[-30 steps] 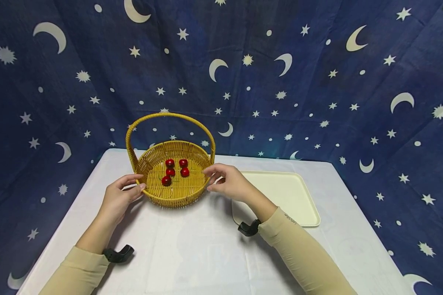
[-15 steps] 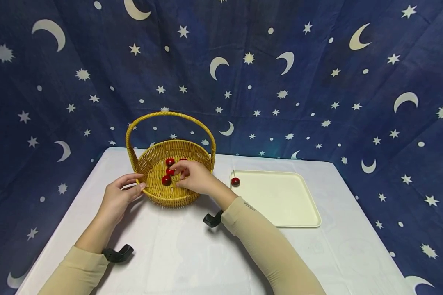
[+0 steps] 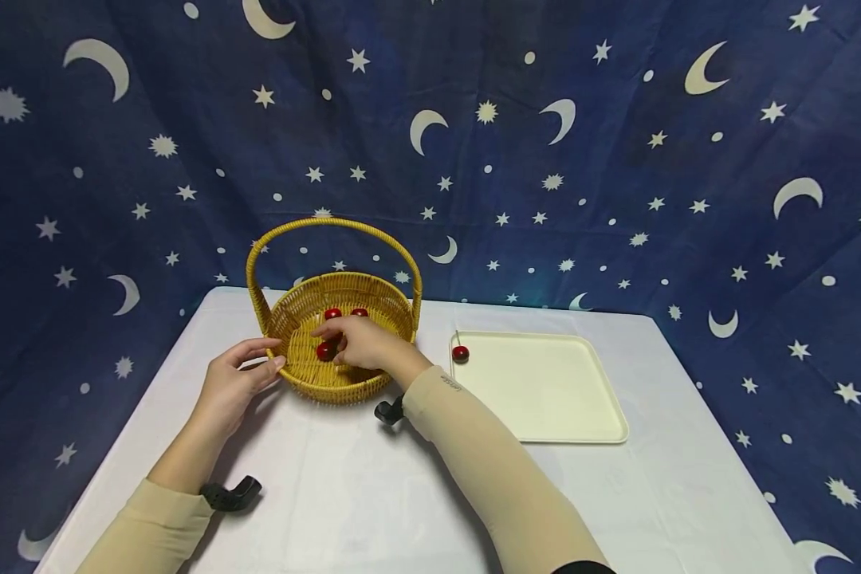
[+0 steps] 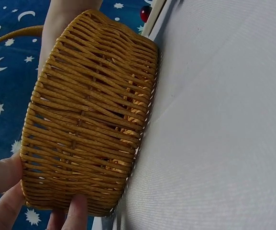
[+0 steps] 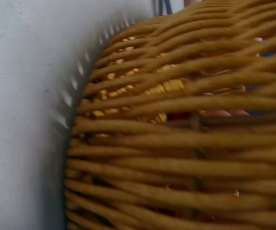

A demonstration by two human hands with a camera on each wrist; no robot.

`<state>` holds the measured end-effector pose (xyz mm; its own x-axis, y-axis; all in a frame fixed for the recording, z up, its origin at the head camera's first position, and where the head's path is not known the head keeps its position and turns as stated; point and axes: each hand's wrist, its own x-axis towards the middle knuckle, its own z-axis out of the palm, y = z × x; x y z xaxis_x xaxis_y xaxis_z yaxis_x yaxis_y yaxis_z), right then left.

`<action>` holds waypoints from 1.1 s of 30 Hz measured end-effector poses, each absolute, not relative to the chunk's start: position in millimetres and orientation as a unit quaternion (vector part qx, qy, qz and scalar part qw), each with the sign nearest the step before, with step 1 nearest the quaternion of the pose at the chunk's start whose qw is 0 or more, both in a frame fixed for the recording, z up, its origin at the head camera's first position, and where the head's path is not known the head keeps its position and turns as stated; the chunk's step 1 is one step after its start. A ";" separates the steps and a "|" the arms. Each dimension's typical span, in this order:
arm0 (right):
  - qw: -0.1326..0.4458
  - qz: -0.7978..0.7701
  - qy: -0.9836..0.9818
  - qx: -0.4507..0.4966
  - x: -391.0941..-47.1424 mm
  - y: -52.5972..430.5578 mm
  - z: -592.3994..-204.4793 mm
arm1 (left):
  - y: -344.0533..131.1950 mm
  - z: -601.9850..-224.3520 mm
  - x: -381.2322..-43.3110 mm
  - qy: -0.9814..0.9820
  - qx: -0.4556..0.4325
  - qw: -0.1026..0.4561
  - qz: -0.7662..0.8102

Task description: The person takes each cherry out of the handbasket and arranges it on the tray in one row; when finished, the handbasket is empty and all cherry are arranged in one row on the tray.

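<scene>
A yellow wicker basket [image 3: 337, 394] with a tall arched handle stands on the table's left side. My left hand [image 3: 240, 383] grips its left rim, thumb and fingers on either side; in the left wrist view, fingertips [image 4: 76, 211] press on the woven wall. My right hand [image 3: 366, 343] reaches down inside the basket, index finger and thumb spread around a dark red cherry [image 3: 325, 351]. Behind that hand lie another cherry [image 3: 333, 314] and a further cherry [image 3: 359, 312]; the hand hides part of the basket floor. In the right wrist view, basket weave fills most of the picture.
To the basket's right lies a cream rectangular tray [image 3: 545, 391]. A stemmed cherry [image 3: 461, 354] sits at its left edge. White cloth [image 3: 316, 494] covers the table, and a dark blue curtain [image 3: 516, 159] with moons and stars hangs behind.
My right hand has moved left from the basket's right rim to the cherries inside. The cherry on the tray has come into view as the arm shifted. The left hand has stayed put.
</scene>
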<state>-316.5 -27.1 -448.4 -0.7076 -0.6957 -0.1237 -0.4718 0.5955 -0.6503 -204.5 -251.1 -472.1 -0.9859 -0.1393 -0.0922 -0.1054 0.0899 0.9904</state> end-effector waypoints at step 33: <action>0.164 -0.265 0.885 -0.347 -314.6 -35.5 -448.3 | -251.0 -472.1 -204.0 -0.737 0.071 0.021 -0.671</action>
